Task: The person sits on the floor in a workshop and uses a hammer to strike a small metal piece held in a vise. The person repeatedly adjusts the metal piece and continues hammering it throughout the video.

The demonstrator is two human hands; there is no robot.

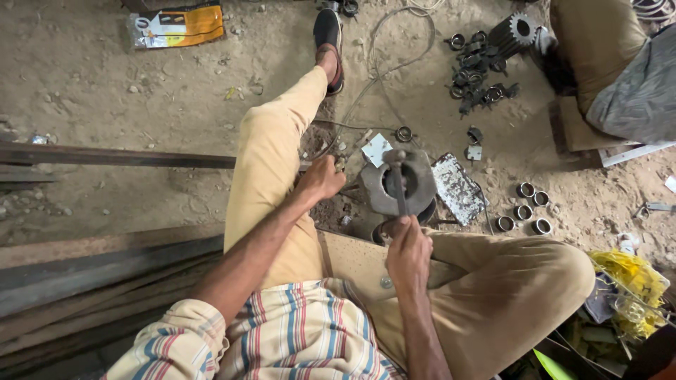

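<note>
I sit on the dirt floor with a thick grey metal ring (420,184) resting between my legs. My right hand (408,252) is shut around the handle of a hammer (397,169), whose head lies over the ring's far rim. My left hand (322,177) is closed on a small metal piece at the ring's left side; what the piece is cannot be made out. A flat speckled metal plate (458,187) lies just right of the ring.
Several small metal rings (524,208) lie on the ground at right. A heap of dark metal parts (479,74) and a gear (520,29) sit farther off. Long steel bars (105,156) lie at left. Another person's leg (598,42) is at top right.
</note>
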